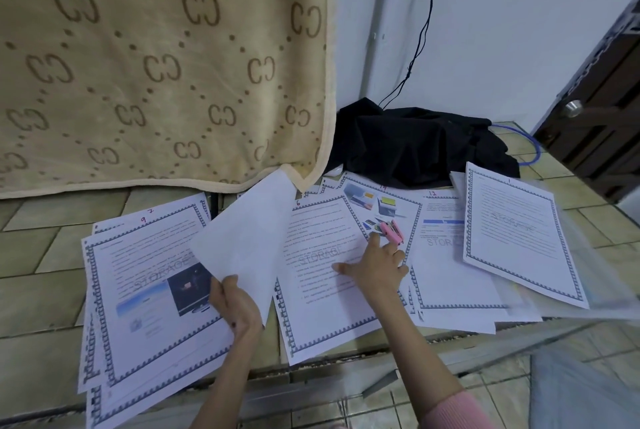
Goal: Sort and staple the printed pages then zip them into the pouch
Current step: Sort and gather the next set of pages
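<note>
Nearest the person, the left hand (235, 304) grips the lower corner of a blank-backed sheet (246, 241), fingers curled round its edge. The sheet is raised off the floor (41, 297), its long axis running from that corner up and away to the right; the print faces away, probably so it can be turned and its number checked.

The right hand (375, 267) rests on page 6 (322, 276), fingers straight and spread, holding nothing. It appears to pin that page in place, or to reach for the stapler (393, 230), which lies just past the fingertips on the picture page (377, 206). The pink stapler's long axis runs diagonally, far-left to near-right; which end is its mouth cannot be told.

The pages are laid out side by side in a row, long axes pointing away from the person, handwritten numbers at their far edges, evidently so the order can be read. Page 9 (145, 290) lies left, page 12 (446, 276) right, with a further page (516, 238) beyond it, tilted.

Sorting is in hand; stapling has not begun. No pouch can be positively identified.

Farthest: a black cloth (415, 144) and a hanging blanket (156, 57).
</note>
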The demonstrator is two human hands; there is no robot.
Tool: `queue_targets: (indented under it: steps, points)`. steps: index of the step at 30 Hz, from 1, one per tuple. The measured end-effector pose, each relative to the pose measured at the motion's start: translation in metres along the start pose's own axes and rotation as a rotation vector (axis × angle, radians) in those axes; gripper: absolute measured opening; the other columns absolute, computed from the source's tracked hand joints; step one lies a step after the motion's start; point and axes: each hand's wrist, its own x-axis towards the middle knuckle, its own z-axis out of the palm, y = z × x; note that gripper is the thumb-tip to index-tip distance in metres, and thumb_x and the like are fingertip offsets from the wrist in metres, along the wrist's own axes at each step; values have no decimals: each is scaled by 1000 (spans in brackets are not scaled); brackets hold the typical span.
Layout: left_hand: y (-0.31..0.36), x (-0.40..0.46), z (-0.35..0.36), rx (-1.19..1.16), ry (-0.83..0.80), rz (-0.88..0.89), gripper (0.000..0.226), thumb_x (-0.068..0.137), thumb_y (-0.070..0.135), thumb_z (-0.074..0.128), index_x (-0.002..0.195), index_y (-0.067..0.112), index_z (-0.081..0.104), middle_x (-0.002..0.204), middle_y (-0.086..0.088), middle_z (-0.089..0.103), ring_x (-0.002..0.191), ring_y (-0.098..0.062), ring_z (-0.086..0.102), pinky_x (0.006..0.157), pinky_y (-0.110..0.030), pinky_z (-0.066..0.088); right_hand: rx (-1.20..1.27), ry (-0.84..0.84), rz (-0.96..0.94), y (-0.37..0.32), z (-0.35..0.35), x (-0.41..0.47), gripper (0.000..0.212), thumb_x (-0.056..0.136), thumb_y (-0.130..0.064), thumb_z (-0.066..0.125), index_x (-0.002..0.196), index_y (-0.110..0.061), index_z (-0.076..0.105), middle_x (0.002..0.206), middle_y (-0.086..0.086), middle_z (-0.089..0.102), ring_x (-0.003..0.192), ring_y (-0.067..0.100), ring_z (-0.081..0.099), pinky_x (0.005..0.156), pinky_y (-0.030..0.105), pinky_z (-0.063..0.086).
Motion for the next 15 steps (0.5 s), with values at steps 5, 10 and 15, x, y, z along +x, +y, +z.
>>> queue_targets:
  steps: [5, 10, 15]
  points:
    - [-2, 1, -2, 52, -29, 4, 38, 88, -6, 37, 122, -4, 53, 110, -7, 58, 96, -20, 51, 85, -28, 43, 18, 35, 58, 6, -5, 4, 107, 67, -63, 70, 146, -17, 14, 144, 18, 32, 134, 33, 27, 105, 46, 29]
    - [-4, -2, -2, 113, -137, 65, 41, 88, -2, 39, 128, -3, 49, 116, -6, 55, 102, -20, 49, 81, -23, 43, 55, 46, 67, 12, -5, 5, 102, 67, -61, 72, 142, -12, 24, 143, 13, 37, 133, 30, 33, 103, 45, 33]
    - [1, -15, -5, 314, -488, 72, 17, 96, 21, 43, 96, 11, 57, 85, 5, 63, 88, -20, 56, 68, -21, 45, 347, 24, -6, 23, -23, 10, 55, 87, -31, 64, 136, -18, 44, 134, 7, 54, 117, 30, 55, 93, 41, 44]
